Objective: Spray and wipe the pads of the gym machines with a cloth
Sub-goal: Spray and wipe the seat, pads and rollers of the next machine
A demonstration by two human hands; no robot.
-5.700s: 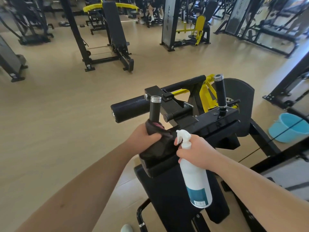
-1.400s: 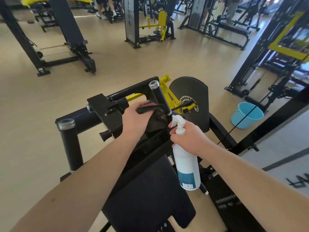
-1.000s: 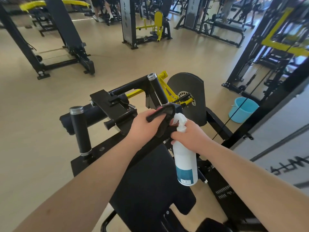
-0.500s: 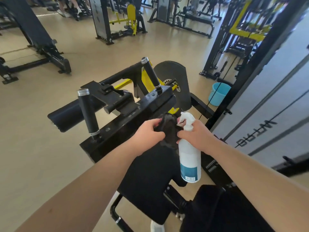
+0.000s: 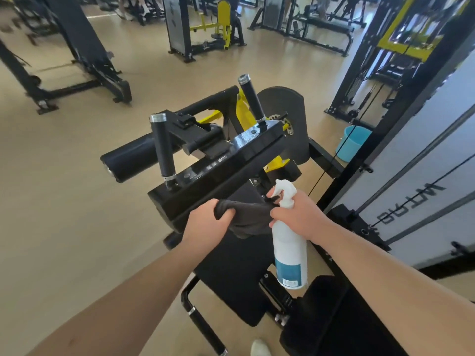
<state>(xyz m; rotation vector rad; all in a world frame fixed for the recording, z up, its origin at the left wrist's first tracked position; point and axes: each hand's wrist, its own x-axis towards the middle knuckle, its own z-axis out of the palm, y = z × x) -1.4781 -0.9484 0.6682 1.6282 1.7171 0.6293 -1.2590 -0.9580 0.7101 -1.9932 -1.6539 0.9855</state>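
Observation:
My left hand (image 5: 205,224) grips one end of a dark cloth (image 5: 248,218), stretched above the black seat pad (image 5: 231,273) of the gym machine. My right hand (image 5: 298,217) holds a white spray bottle (image 5: 289,250) by its neck, and its fingertips touch the cloth's other end. The bottle hangs upright with its nozzle turned left. Just beyond my hands runs the machine's glossy black frame bar (image 5: 221,165) with two upright grip handles (image 5: 163,147). A black roller pad (image 5: 128,156) sticks out to the left.
A blue bucket (image 5: 353,142) stands on the floor at the right, beside a black cable-machine frame (image 5: 401,119). Another black pad (image 5: 341,319) lies at the lower right. More gym machines stand across the tan floor behind. A shoe tip (image 5: 259,348) shows at the bottom.
My hands have dropped from the right grip handle to below the frame bar. The cloth, bunched before, is now drawn out between both hands. The view has swung right.

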